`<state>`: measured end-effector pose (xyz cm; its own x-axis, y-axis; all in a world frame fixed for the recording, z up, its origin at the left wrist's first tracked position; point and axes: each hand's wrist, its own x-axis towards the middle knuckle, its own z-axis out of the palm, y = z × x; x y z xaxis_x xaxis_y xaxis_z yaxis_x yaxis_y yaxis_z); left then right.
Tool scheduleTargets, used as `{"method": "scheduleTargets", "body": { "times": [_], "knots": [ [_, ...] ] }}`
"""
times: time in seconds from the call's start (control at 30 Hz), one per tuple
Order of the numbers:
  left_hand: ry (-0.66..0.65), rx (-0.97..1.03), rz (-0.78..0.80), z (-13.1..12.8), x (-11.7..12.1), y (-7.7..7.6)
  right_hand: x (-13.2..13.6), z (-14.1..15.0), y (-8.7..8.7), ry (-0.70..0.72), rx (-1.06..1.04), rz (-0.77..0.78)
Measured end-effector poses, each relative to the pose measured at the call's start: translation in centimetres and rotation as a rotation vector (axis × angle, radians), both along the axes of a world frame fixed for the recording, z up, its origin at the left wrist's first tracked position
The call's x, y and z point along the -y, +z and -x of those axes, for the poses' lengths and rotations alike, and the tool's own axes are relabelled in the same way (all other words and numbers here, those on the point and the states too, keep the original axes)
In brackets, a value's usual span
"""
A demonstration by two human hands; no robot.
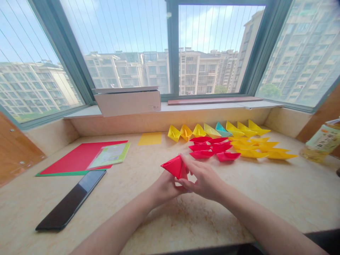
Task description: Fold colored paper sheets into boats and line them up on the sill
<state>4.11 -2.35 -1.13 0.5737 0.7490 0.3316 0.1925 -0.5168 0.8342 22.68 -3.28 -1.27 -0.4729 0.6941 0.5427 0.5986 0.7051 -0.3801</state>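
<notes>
A folded red paper boat (174,167) is held up over the counter between both hands. My left hand (167,186) grips it from below and behind, its fingers partly hidden by the paper. My right hand (202,179) pinches the boat's right side with thumb and fingers. Just beyond the hands sit several finished red paper boats (202,154) in rows. Yellow paper boats (251,153) stand to their right, and a back row of mostly yellow boats (174,133) includes one teal boat (222,130).
Red paper sheets (71,156) lie at left under a green-edged packet (110,155). In front of them is a black phone (71,202). A yellow square sheet (150,138) lies near the back wall. A white box (129,102) rests on the sill; a drink bottle (322,140) stands far right.
</notes>
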Motion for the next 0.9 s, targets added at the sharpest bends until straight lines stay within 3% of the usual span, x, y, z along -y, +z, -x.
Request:
{"method": "scheduleTargets", "body": {
  "times": [0.13, 0.4, 0.53, 0.77, 0.9],
  "knots": [
    [-0.039, 0.042, 0.168, 0.2, 0.0, 0.7, 0.1, -0.2, 0.4, 0.017, -0.048, 0.053],
    [-0.058, 0.047, 0.240, 0.4, -0.2, 0.8, -0.1, -0.5, 0.7, 0.033, -0.049, 0.044],
    [0.031, 0.011, 0.127, 0.4, -0.3, 0.5, -0.5, -0.2, -0.2, -0.022, -0.059, -0.021],
    [0.180, -0.100, -0.255, 0.4, -0.2, 0.6, -0.1, 1.1, -1.7, -0.059, -0.152, -0.080],
    [0.190, 0.005, -0.255, 0.6, -0.4, 0.8, -0.2, 0.9, -1.5, 0.018, -0.266, -0.049]
  ]
}}
